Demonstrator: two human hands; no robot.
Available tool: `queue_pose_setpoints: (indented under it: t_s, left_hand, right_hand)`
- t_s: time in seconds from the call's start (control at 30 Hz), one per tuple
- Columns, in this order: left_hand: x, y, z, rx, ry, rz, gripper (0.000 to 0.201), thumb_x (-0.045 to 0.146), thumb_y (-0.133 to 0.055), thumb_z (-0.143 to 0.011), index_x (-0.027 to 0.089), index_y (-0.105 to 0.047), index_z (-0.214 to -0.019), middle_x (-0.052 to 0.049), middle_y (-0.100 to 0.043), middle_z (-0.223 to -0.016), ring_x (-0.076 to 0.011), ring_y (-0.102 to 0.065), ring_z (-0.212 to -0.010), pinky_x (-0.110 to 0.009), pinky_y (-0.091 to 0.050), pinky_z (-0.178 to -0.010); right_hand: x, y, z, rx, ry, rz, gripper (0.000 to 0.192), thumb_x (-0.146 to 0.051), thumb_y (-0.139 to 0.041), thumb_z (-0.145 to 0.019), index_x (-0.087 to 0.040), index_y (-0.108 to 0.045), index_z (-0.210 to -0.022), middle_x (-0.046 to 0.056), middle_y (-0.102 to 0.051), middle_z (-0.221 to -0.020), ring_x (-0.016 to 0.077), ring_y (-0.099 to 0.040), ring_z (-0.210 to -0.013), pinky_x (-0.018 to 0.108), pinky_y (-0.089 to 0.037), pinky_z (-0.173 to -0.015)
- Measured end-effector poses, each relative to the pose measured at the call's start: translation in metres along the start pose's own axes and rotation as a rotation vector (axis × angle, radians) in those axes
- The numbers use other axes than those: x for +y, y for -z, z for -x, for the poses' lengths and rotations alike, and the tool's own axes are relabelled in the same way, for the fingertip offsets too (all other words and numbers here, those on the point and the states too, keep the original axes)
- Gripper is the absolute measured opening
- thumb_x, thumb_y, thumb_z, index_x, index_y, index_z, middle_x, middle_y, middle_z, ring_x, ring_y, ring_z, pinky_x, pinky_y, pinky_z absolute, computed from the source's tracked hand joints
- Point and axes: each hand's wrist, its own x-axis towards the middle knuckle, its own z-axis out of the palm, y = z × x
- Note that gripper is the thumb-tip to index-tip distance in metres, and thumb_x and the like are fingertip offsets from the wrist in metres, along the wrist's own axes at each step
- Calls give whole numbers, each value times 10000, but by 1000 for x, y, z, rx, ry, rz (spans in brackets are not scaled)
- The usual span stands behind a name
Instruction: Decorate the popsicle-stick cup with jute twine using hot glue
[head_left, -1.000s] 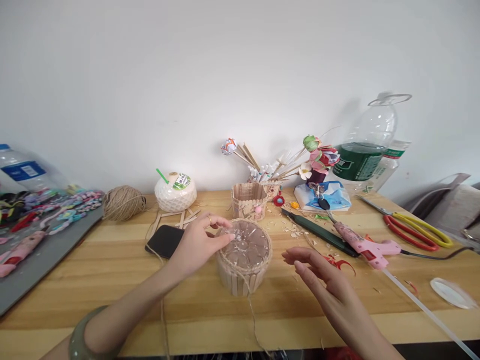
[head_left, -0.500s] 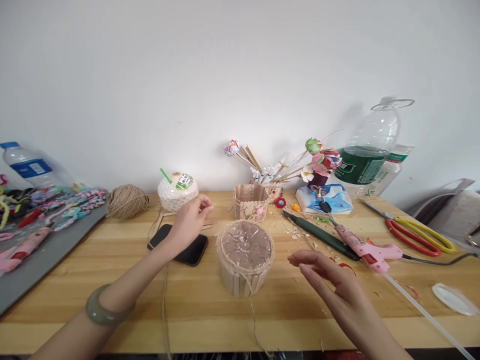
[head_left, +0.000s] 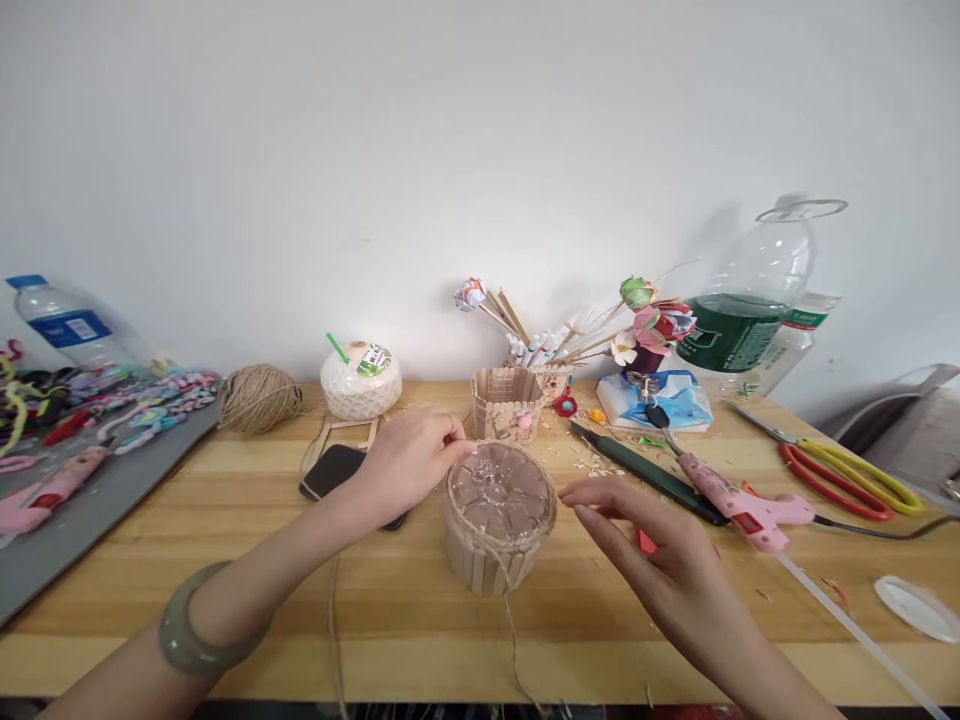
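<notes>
A round holder of wooden craft sticks (head_left: 495, 525) stands upside down at the middle of the wooden table (head_left: 225, 520), a clear plastic bottle base showing on top and jute twine wound round its upper rim. My left hand (head_left: 409, 455) touches its left rim with pinched fingertips, apparently holding the twine. My right hand (head_left: 645, 540) hovers just right of it, fingers spread and empty. A strand of twine (head_left: 514, 640) trails from the holder over the table's front edge.
A black phone (head_left: 334, 470) lies under my left hand. Behind are a twine ball (head_left: 259, 397), a white coconut (head_left: 360, 380) and a smaller stick holder (head_left: 506, 403). To the right lie a pink glue gun (head_left: 742, 500), a green tool (head_left: 645, 472) and scissors (head_left: 847, 470).
My left hand drew back toward the coconut, then returned to the holder's left rim. My right hand moved left, closer to the holder.
</notes>
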Motion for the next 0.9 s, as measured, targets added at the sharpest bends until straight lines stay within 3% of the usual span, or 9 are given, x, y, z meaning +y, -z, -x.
queue_pose_setpoints:
  t_s: [0.27,0.37,0.43,0.53,0.6,0.67,0.77,0.83,0.9]
  left_hand:
    - [-29,-3,-11,173,98,282,337,429,-336,-879,220,-403,-624,32,-478,-579,-148,-532,-567,-277,-448,-578]
    - [-41,5,-10,262,139,356,380,438,-339,-877,220,-366,-566,43,-419,-525,-123,-496,-525,-257,-453,-569]
    - [-46,9,-3,254,154,385,340,424,-433,-843,202,-453,-586,48,-426,-494,-118,-485,-497,-256,-448,-556]
    - [-49,5,13,175,146,437,258,388,-529,-783,178,-578,-925,27,-564,-573,-167,-595,-614,-302,-499,-634]
    - [-49,-4,26,101,138,473,363,342,-579,-723,172,-557,-1044,-78,-687,-903,-217,-652,-860,-381,-509,-818]
    - [-50,-16,38,-79,195,549,553,306,-627,-675,185,-470,-1191,-155,-588,-1244,-266,-570,-1145,-443,-425,-995]
    - [-53,-36,54,-346,233,646,992,274,-714,-639,220,-118,-1429,-187,-310,-1497,-276,-357,-1366,-471,-237,-1139]
    - [-58,-49,62,-422,195,664,1173,290,-781,-603,281,25,-1456,-152,-199,-1551,-286,-244,-1419,-501,-116,-1165]
    - [-63,-62,66,-363,173,691,1320,346,-848,-513,281,68,-1461,-161,-166,-1557,-328,-209,-1425,-530,-80,-1161]
  right_hand:
    - [-16,-24,-61,-84,157,113,132,-184,-482,-898,-180,-612,-876,41,-682,-881,165,-621,-810,275,-461,-712]
    - [-16,-23,-75,-78,92,165,205,-253,-467,-913,-183,-605,-778,22,-678,-771,161,-617,-718,261,-437,-643]
    - [-15,-13,-75,-63,24,203,311,-325,-429,-932,-188,-584,-699,6,-647,-656,150,-595,-622,252,-414,-584]
    - [-4,15,-61,50,-18,208,262,-336,-405,-928,-197,-612,-847,19,-683,-731,160,-634,-684,263,-450,-634]
    - [9,38,-42,159,-49,224,244,-332,-414,-910,-203,-599,-1004,41,-711,-846,181,-662,-793,288,-482,-706]
    - [23,58,-19,240,-132,298,270,-368,-403,-908,-204,-609,-967,50,-710,-813,191,-667,-764,307,-499,-692]
    - [43,79,16,152,-213,410,347,-420,-363,-915,-209,-628,-989,60,-723,-802,209,-683,-733,334,-523,-682]
    - [55,87,32,73,-260,538,365,-437,-367,-909,-232,-632,-1054,74,-737,-963,244,-698,-847,354,-536,-703]
    - [70,95,39,35,-303,686,363,-384,-353,-904,-244,-626,-1098,77,-720,-1065,263,-697,-903,358,-547,-677]
